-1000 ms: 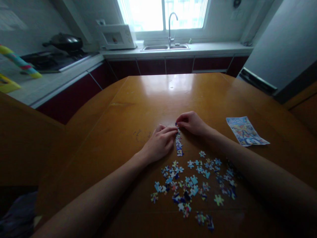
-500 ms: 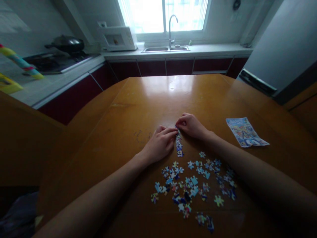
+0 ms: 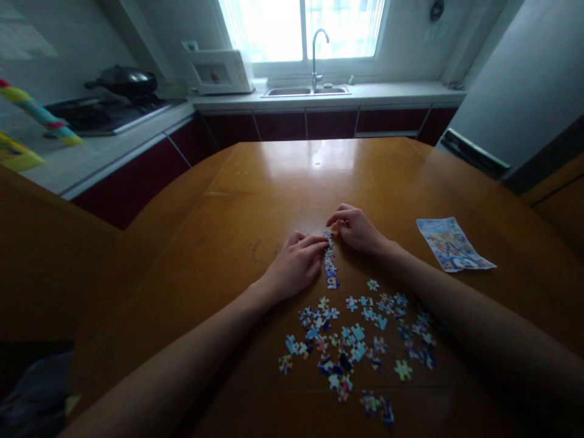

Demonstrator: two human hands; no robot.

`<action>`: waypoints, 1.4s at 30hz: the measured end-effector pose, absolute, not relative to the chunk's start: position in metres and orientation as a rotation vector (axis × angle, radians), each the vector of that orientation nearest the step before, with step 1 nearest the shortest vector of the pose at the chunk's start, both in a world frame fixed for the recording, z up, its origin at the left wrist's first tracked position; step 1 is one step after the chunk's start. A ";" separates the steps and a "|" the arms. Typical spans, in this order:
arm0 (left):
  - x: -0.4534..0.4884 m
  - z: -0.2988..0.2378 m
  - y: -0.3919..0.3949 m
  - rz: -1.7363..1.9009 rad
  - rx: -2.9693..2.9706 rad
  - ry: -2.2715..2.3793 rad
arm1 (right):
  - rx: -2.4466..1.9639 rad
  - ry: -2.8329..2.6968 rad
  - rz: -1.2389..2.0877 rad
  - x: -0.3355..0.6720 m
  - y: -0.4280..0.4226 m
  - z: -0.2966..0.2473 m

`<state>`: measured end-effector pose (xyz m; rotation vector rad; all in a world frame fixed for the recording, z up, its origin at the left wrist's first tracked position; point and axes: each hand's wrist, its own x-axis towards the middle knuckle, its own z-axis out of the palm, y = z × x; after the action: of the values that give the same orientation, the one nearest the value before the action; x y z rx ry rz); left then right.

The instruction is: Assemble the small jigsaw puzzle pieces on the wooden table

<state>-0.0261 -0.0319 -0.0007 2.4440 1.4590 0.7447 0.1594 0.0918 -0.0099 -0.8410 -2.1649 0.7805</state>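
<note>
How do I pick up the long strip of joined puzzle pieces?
Probably pinch the strip near both ends, coming in from its long sides: it lies flat, thin and narrow on the table, so one grip might bend it apart.

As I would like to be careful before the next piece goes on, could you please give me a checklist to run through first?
1. Left hand steadies the joined strip of puzzle pieces: ok, its fingertips rest against the strip's upper left side.
2. Right hand meets the strip's far end: ok.
3. Piece at the far end fully seated: cannot tell, the fingers cover the joint.
4. Loose puzzle pieces lie close by, spread on the near side of the strip: ok.
5. Printed reference picture lies flat and uncovered on the wooden table, to the right: ok.
</note>
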 end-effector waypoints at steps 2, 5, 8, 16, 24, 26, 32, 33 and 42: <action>-0.026 0.000 -0.032 0.753 2.438 1.457 | -0.790 -2.230 0.756 0.159 0.090 -0.010; -0.025 0.001 -0.033 0.758 2.431 1.456 | -0.744 -2.319 0.721 0.159 0.086 -0.008; -0.025 0.001 -0.033 0.750 2.433 1.453 | -0.754 -2.359 0.686 0.158 0.085 -0.007; -0.024 0.002 -0.034 0.684 2.468 1.516 | -0.753 -2.416 0.633 0.159 0.084 -0.007; -0.023 0.001 -0.034 0.620 2.467 1.589 | -0.797 -2.436 0.638 0.159 0.085 -0.008; -0.023 0.000 -0.034 0.636 2.467 1.579 | -0.811 -2.460 0.614 0.159 0.083 -0.008; -0.024 0.000 -0.034 0.738 2.409 1.564 | -0.807 -2.315 0.667 0.159 0.086 -0.007; -0.024 -0.001 -0.033 0.772 2.385 1.565 | -0.827 -2.245 0.707 0.158 0.087 -0.008; -0.027 -0.004 -0.028 0.982 2.238 1.564 | -0.967 -1.677 1.385 0.166 0.107 -0.013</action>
<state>-0.0267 -0.0282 -0.0038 2.2381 1.5639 0.9817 0.1663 0.1069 -0.0125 -0.9670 -1.6772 1.3852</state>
